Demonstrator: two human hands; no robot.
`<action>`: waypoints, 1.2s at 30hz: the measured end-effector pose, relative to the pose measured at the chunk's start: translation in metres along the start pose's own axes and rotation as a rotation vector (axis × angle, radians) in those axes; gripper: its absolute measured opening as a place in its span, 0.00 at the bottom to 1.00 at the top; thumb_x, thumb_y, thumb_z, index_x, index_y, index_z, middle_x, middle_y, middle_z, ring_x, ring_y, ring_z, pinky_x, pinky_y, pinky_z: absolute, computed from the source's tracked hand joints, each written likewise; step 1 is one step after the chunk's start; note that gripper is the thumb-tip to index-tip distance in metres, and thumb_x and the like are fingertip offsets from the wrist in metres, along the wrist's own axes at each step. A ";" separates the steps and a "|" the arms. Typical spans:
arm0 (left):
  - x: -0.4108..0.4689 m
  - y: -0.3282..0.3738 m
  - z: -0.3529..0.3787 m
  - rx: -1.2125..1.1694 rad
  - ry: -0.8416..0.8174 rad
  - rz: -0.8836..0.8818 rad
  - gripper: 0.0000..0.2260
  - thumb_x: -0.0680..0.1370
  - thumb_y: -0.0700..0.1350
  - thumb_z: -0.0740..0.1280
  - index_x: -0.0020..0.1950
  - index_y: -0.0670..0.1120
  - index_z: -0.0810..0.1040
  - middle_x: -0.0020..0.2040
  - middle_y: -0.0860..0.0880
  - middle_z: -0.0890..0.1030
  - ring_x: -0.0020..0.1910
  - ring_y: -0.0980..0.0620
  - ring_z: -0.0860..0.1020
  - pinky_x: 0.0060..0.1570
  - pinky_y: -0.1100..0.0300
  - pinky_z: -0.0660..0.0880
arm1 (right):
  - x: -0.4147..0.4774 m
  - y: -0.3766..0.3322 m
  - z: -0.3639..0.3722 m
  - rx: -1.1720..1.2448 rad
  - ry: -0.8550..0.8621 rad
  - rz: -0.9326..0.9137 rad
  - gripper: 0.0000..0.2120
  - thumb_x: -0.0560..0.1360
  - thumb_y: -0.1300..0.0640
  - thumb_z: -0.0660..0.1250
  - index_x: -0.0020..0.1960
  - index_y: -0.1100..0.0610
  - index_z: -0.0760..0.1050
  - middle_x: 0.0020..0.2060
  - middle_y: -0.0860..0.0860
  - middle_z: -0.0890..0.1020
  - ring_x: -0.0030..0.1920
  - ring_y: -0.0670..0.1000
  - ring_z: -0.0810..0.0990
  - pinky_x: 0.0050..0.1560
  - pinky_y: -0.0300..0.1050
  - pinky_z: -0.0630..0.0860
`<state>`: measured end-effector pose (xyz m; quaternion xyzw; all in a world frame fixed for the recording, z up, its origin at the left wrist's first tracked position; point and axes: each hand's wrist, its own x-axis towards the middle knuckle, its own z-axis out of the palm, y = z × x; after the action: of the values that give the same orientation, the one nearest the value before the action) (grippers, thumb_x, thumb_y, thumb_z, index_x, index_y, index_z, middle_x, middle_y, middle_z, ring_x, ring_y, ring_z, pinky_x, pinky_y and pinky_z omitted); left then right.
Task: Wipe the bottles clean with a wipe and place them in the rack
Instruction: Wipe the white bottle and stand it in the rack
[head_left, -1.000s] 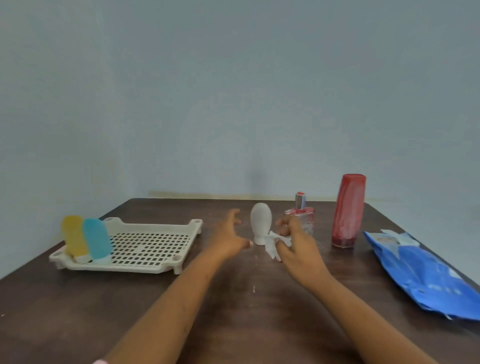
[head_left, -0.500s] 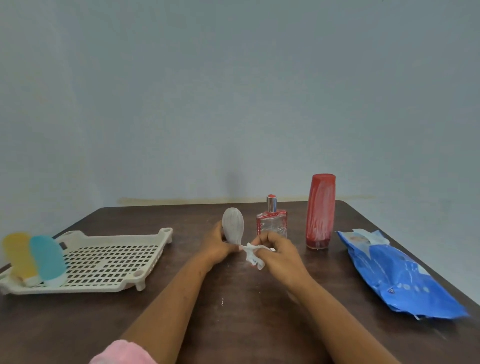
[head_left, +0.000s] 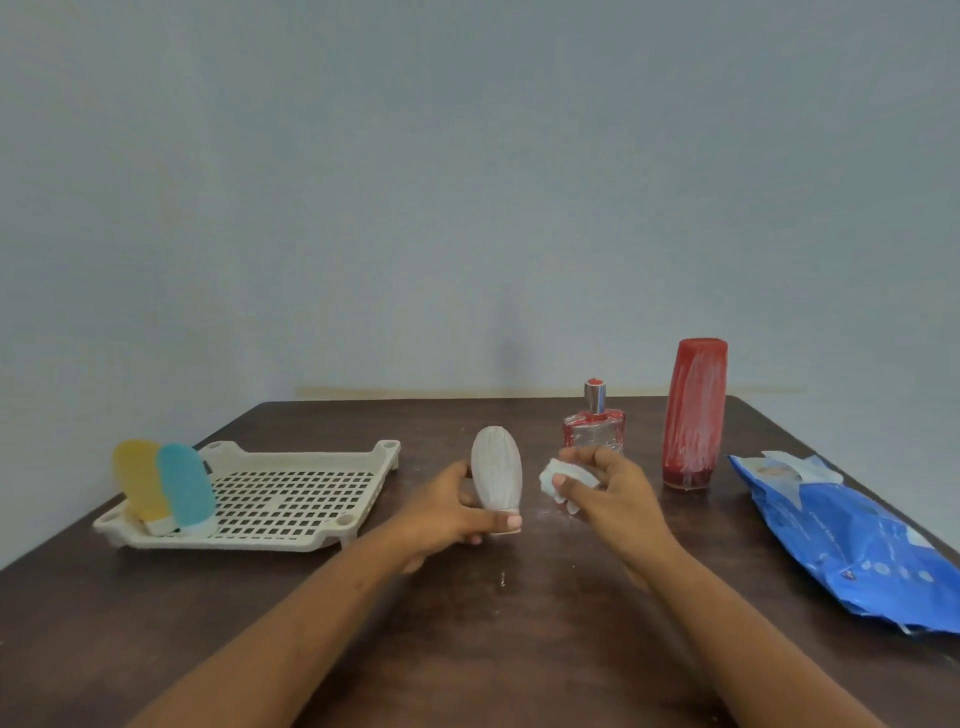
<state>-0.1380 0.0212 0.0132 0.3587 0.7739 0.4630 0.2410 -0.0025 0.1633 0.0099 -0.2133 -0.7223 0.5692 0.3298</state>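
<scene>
Grip of left hand (head_left: 452, 514) pinches the white bottle (head_left: 496, 475) at its narrow lower end, upright, just right of the rack (head_left: 291, 535); held low, presumably so the body is bare for wiping; right hand (head_left: 608, 493) grip clenched round a bunched wipe (head_left: 558, 475), farther right of the rack, beside that bottle but apart from it; yellow bottle (head_left: 140, 478) and teal bottle (head_left: 186, 480) lean at the rack's left end; glass bottle (head_left: 594, 431) and white-streaked red bottle (head_left: 693, 415) stand on the counter (head_left: 498, 649), well right of the rack, likely still to be wiped.

White bottle (head_left: 496, 475) cap-down, wipe (head_left: 563, 477) balled just beside, yellow bottle (head_left: 139, 480), teal bottle (head_left: 185, 484) lean in cream rack (head_left: 291, 541) — glass bottle (head_left: 594, 434), streaked red bottle (head_left: 693, 415) upright.
</scene>
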 end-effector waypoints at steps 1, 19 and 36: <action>-0.004 -0.001 0.000 -0.017 -0.002 0.002 0.39 0.68 0.49 0.78 0.74 0.49 0.61 0.54 0.46 0.81 0.42 0.54 0.80 0.41 0.63 0.77 | -0.001 0.001 0.002 -0.001 -0.007 -0.013 0.14 0.74 0.62 0.69 0.58 0.52 0.76 0.54 0.48 0.79 0.53 0.50 0.79 0.50 0.48 0.81; -0.004 -0.015 0.008 -0.235 -0.007 0.093 0.30 0.72 0.47 0.75 0.71 0.46 0.65 0.56 0.46 0.82 0.51 0.52 0.83 0.43 0.65 0.79 | -0.013 0.000 0.026 -0.276 -0.009 -0.287 0.05 0.72 0.59 0.71 0.46 0.51 0.80 0.40 0.44 0.82 0.41 0.42 0.79 0.36 0.29 0.73; 0.000 -0.019 0.012 -0.285 -0.016 0.127 0.34 0.69 0.44 0.77 0.71 0.45 0.66 0.51 0.42 0.83 0.43 0.49 0.85 0.43 0.60 0.81 | -0.018 -0.004 0.031 -0.352 0.010 -0.339 0.06 0.71 0.58 0.72 0.45 0.49 0.80 0.40 0.39 0.81 0.42 0.38 0.78 0.40 0.26 0.72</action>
<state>-0.1351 0.0217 -0.0090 0.3728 0.6741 0.5796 0.2659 -0.0123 0.1292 0.0058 -0.1460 -0.8341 0.3702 0.3819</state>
